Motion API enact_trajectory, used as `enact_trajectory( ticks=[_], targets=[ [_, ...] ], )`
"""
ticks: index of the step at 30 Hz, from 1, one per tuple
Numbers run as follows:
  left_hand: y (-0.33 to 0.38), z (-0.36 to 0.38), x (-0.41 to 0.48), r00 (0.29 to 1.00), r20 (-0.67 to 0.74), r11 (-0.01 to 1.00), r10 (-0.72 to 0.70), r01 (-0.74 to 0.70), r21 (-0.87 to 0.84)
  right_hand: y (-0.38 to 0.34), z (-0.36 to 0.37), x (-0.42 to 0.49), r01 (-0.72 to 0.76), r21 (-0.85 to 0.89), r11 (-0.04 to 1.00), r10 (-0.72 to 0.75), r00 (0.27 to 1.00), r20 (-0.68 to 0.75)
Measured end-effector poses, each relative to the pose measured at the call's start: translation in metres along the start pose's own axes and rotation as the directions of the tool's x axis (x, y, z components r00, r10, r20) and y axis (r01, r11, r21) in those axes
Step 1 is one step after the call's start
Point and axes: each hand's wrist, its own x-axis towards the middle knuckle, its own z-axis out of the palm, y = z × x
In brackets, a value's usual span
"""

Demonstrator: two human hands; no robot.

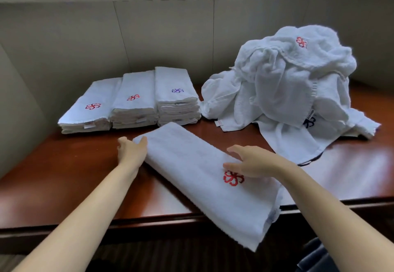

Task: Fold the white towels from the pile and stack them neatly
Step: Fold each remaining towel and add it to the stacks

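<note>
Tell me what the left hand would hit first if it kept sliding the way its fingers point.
Probably the middle stack of folded towels; the left hand points up-table from the far end of the folded towel. Depth is uncertain.

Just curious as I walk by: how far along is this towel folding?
Done: three stacks of folded towels sit at the back of the table. In hand: a long part-folded towel lies under the left hand and right hand, one end hanging over the edge. Left: a big unfolded pile on the right.

glossy reddish-brown wooden table (64, 178) against grey panelled wall (162, 35)
</note>
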Motion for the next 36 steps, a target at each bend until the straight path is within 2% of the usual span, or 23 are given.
enact_trajectory(
  ticks=[3,5,7,10,13,16,18,23,28,32,36],
  targets=[
    [0.001,0.007,-0.014,0.998,0.052,0.989,-0.021,0.028,-0.142,-0.003,0.000,0.010,0.038,0.151,0.988,-0.033,0.999,-0.035],
    [-0.004,0.011,-0.029,0.995,0.097,0.988,-0.006,0.020,-0.150,-0.009,0.004,0.017,0.053,0.327,0.944,-0.044,0.998,-0.033],
    [-0.008,0.015,-0.042,0.979,0.204,0.978,0.010,0.033,-0.207,-0.015,0.005,0.023,0.051,0.471,0.881,-0.062,0.998,0.007],
    [-0.006,0.015,-0.045,0.936,0.350,0.937,0.024,0.101,-0.335,-0.019,0.004,0.028,0.023,0.577,0.817,-0.110,0.987,0.116],
    [0.000,0.005,-0.034,0.893,0.444,0.899,0.079,0.129,-0.419,-0.022,0.003,0.031,0.043,0.756,0.653,-0.227,0.963,0.142],
    [0.005,-0.003,-0.026,0.836,0.530,0.910,0.143,0.100,-0.403,-0.031,0.009,0.037,0.037,0.867,0.497,-0.273,0.955,0.116],
    [0.006,-0.006,-0.023,0.830,0.532,0.932,0.167,0.042,-0.359,-0.040,0.015,0.042,0.022,0.900,0.435,-0.278,0.954,0.112],
    [0.009,-0.014,-0.021,0.842,0.508,0.932,0.180,0.019,-0.361,-0.051,0.018,0.049,0.062,0.850,0.522,-0.279,0.955,0.101],
    [0.016,-0.032,-0.019,0.827,0.493,0.901,0.270,-0.036,-0.433,-0.063,0.011,0.050,0.133,0.862,0.489,-0.341,0.939,0.049],
    [0.027,-0.060,-0.015,0.803,0.507,0.871,0.314,-0.032,-0.490,-0.080,-0.003,0.050,0.216,0.887,0.409,-0.387,0.921,-0.046],
    [0.039,-0.090,-0.010,0.779,0.519,0.886,0.352,-0.098,-0.454,-0.102,-0.017,0.055,0.209,0.928,0.308,-0.425,0.903,-0.062]
  ],
)
